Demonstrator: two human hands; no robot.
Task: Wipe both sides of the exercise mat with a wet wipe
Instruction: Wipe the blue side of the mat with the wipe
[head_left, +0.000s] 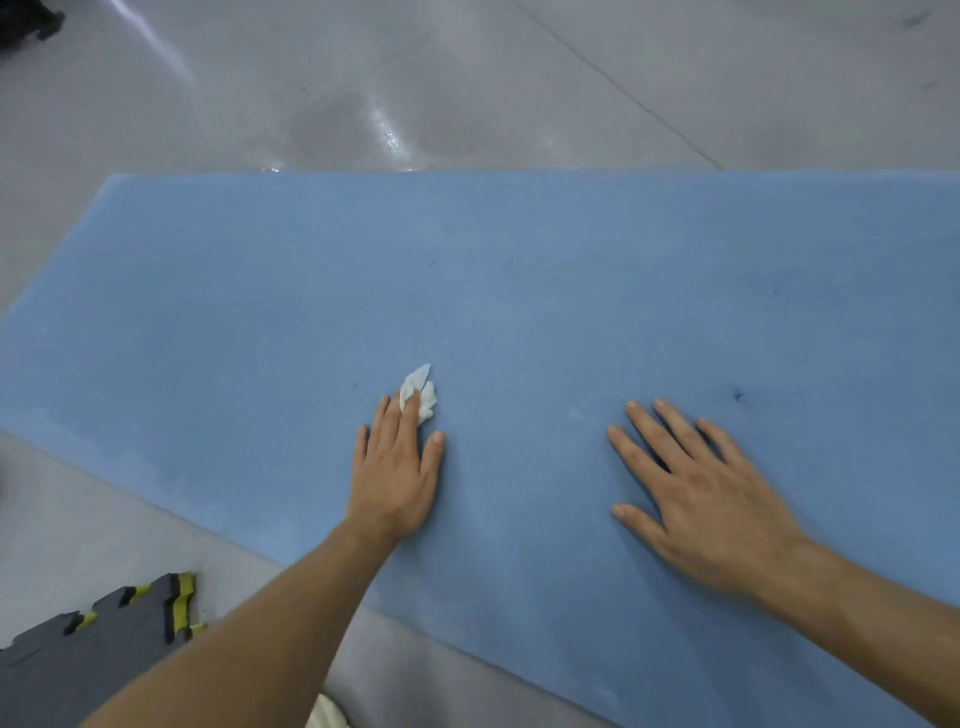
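Blue exercise mat (571, 291) flat on floor, long axis left-right, left end in view, right end out of frame. Left hand (397, 475) flat, fingers straight, pressing crumpled white wet wipe (423, 392) onto mat near centre. Right hand (711, 512) released, fingers spread, palm down on mat, well apart from wipe. Grey-yellow foam tiles (104, 639) near left. Glossy grey floor (467, 78) beyond.

Head camera looks forward and down, seemingly close over the mat (519, 291).
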